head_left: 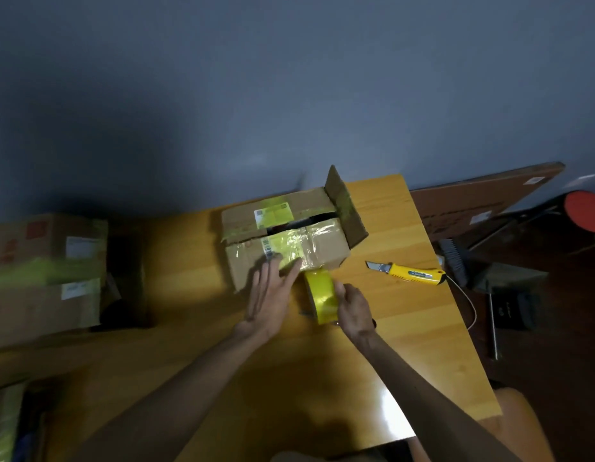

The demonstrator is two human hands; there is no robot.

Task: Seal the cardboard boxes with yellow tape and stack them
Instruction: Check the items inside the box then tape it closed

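L grip (272, 295) flat w/ fingers straight, R grip (354, 308) curled & clasping, both arms stretched fwd.

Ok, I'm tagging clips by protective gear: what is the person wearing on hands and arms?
Nothing visible. The left hand and the right hand are bare, with no gloves. The left forearm and right forearm are bare down to the frame's edge, with no sleeves in view. I can make out no watch, ring or band, though the picture is dim.

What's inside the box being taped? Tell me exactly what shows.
Only a dark gap shows between the top flaps of the box; no contents can be made out. The flaps, yellow tape and the left hand pressing on it cover the rest.
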